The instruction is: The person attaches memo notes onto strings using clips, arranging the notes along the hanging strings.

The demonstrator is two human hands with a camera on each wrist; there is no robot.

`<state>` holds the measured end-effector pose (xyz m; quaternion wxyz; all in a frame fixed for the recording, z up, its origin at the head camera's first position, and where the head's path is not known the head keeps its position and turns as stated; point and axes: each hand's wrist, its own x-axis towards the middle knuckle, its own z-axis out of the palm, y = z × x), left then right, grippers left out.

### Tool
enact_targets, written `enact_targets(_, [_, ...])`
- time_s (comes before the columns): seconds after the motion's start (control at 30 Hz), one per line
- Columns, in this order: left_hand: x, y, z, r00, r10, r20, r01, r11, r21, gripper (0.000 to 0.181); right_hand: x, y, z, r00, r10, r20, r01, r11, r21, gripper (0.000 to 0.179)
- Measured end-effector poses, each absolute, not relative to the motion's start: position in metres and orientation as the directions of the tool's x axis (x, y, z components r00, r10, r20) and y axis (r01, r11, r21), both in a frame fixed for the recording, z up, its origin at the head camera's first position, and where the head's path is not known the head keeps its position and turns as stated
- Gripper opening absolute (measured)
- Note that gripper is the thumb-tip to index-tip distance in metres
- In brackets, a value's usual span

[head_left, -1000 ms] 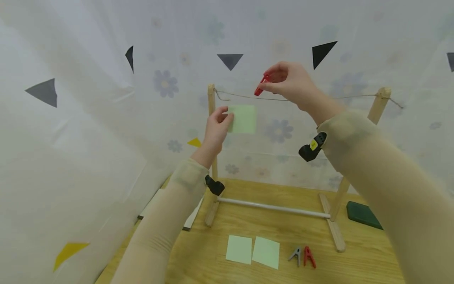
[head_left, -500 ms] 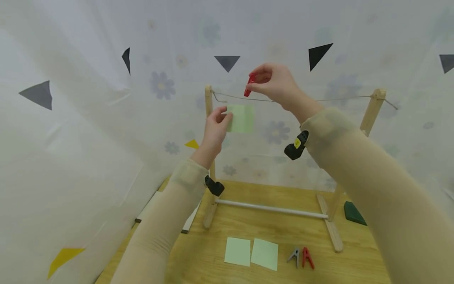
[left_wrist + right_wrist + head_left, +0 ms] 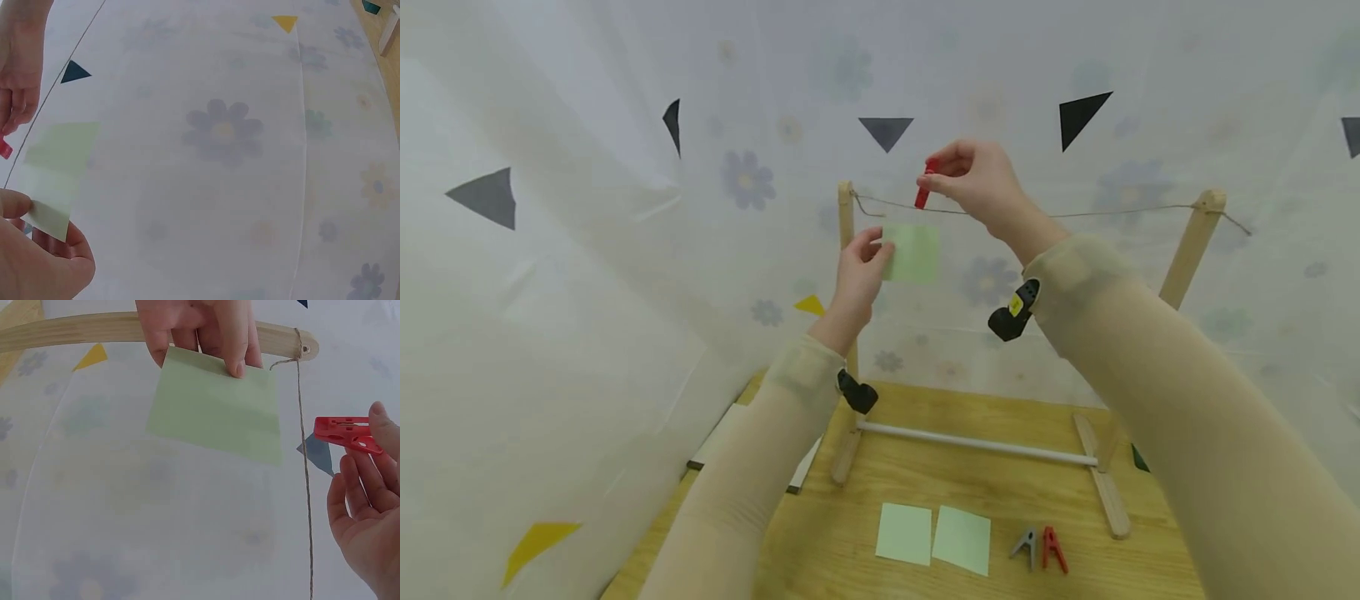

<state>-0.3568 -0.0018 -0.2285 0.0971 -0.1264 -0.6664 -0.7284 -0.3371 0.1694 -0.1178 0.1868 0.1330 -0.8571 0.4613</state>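
My left hand (image 3: pixel 859 271) pinches a pale green square of paper (image 3: pixel 914 253) by its left edge, just below the string (image 3: pixel 1082 214). In the right wrist view the thumb lies on the front of the paper (image 3: pixel 215 409) and the fingers go behind it. A red clothespin (image 3: pixel 926 183) is held between thumb and fingers of my right hand (image 3: pixel 988 185), its tip down at the string's height. The right wrist view puts the red clothespin (image 3: pixel 344 431) close beside the string (image 3: pixel 306 481), its jaws pointing toward it.
The string spans two wooden posts (image 3: pixel 1193 242) joined low down by a white rod (image 3: pixel 977 442). Two green paper squares (image 3: pixel 904 534), a grey clothespin (image 3: pixel 1026 547) and another red clothespin (image 3: pixel 1054 550) lie on the wooden table (image 3: pixel 820 542). A flowered curtain hangs behind.
My right hand has moved left and slightly down with the red clothespin, bringing it above the green paper at the string. My left hand has stayed nearly still with the paper.
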Motion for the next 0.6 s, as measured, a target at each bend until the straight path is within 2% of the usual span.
enact_targets(0.33, [-0.3562, -0.0005, -0.2335, -0.954, 0.029, 0.297, 0.293, -0.103, 0.951, 0.034, -0.3418, 0.1648, -0.1239, -0.875, -0.126, 0.468, -0.458, 0.528, -0.715, 0.028])
enact_targets(0.6, [-0.3532, 0.0038, -0.2320, -0.953, 0.015, 0.301, 0.298, -0.114, 0.948, 0.036, -0.3414, 0.1659, -0.1214, -0.874, -0.100, 0.476, -0.449, 0.545, -0.708, 0.024])
